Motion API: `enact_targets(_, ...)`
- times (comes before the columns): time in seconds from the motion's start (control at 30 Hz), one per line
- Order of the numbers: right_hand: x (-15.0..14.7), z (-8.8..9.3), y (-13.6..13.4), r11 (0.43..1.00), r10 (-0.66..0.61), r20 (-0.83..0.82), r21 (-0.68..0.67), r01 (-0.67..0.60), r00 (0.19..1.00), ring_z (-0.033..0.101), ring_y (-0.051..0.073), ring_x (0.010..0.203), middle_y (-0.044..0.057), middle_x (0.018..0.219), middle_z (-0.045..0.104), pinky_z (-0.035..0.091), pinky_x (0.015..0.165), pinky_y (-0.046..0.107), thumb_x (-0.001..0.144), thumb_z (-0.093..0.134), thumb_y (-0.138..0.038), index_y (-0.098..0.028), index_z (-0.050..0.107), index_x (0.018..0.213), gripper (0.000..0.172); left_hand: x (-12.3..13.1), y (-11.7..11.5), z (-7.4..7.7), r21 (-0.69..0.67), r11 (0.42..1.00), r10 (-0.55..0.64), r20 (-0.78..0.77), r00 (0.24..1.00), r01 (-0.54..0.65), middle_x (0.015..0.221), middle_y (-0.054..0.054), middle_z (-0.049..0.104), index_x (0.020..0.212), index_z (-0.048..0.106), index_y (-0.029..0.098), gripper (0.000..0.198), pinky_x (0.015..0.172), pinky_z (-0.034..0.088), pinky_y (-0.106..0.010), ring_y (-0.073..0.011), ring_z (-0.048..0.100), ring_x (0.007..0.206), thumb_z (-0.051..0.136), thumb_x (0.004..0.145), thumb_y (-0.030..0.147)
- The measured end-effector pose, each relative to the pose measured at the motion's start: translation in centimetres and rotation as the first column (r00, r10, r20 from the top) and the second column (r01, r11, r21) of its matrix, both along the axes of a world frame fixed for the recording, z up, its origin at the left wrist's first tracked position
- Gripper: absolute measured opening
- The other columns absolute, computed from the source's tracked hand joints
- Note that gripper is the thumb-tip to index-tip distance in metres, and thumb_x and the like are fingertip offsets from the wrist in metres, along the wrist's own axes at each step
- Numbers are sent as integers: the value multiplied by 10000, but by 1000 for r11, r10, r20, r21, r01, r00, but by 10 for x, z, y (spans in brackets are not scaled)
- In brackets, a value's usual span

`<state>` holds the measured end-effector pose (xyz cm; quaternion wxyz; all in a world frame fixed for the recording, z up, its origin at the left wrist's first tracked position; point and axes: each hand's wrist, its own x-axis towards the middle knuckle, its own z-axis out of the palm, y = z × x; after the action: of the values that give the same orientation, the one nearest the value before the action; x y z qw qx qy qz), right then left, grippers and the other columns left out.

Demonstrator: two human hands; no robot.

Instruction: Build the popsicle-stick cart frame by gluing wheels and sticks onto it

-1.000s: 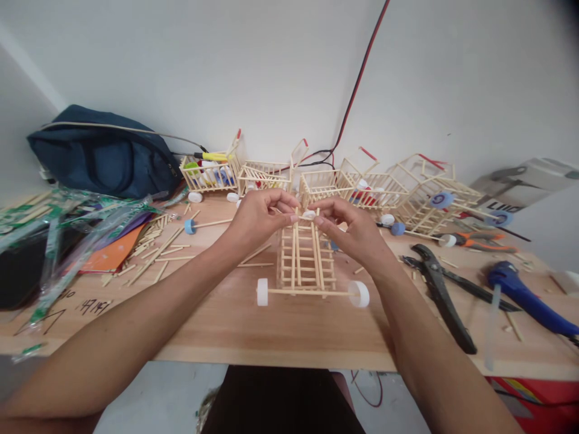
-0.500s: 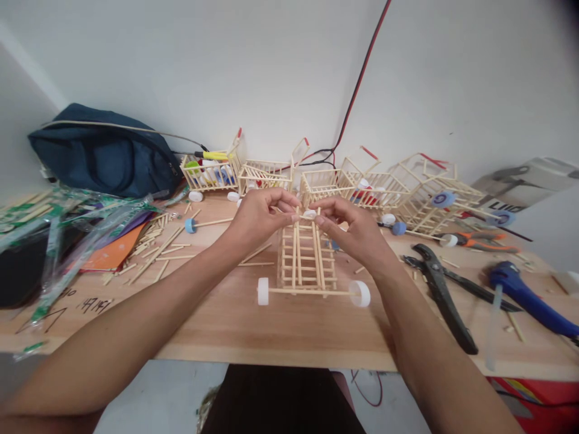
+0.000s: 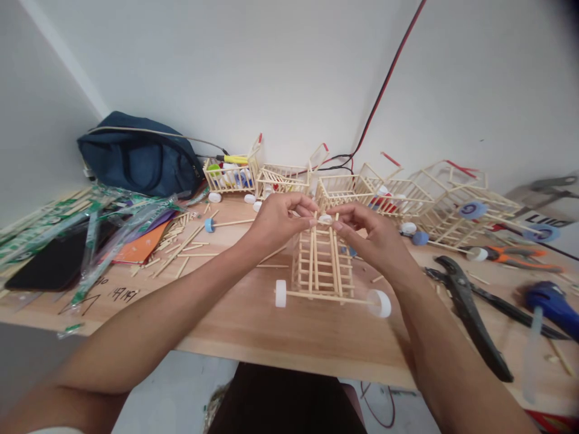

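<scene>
A small frame of wooden sticks (image 3: pixel 322 265) lies on the table in the middle, its near edge carrying an axle with a white wheel (image 3: pixel 281 293) on the left and another white wheel (image 3: pixel 379 303) on the right. At its far end, my left hand (image 3: pixel 289 220) pinches near the top of the left long sticks. Opposite it, my right hand (image 3: pixel 366 229) has thumb and forefinger closed at the right long sticks. Between the fingertips shows a small white cap (image 3: pixel 324 219). The exact part within each pinch is too small to tell.
Several stick carts (image 3: pixel 346 191) stand along the wall. Loose sticks (image 3: pixel 181 244), an orange sheet (image 3: pixel 140 244), a black phone (image 3: pixel 49 259) and a blue bag (image 3: pixel 142 157) lie left. Black pliers-like cutters (image 3: pixel 470 313), orange-handled pliers (image 3: pixel 520 256) and a blue glue gun (image 3: pixel 552 307) lie right.
The view has shifted left, so everything appears farther right, and more of the phone shows. Both hands keep nearly the same pose at the far end of the frame.
</scene>
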<state>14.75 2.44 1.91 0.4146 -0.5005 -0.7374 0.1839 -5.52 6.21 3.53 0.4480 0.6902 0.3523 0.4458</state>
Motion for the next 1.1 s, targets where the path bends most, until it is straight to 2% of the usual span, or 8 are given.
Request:
enact_targets(0.23,-1,0,0,1000,-5,0,13,5,1000,580,157,757,15,832,652,426,715,312,884,601,-333,-217,666,1055,216,1,1,-1,-20,1000,4,13,1000,-4,663,27,655,776,689,124,137,628,439,-208,-95,614,657,742,661,73)
enact_targets(1.1,-2,3,-3,999,-24,17,28,23,1000,581,147,746,3,816,654,421,690,296,885,598,-295,-214,670,1053,200,0,2,-1,27,1000,8,-22,1000,-7,724,-2,695,801,699,138,148,652,453,-235,-117,638,690,747,661,138)
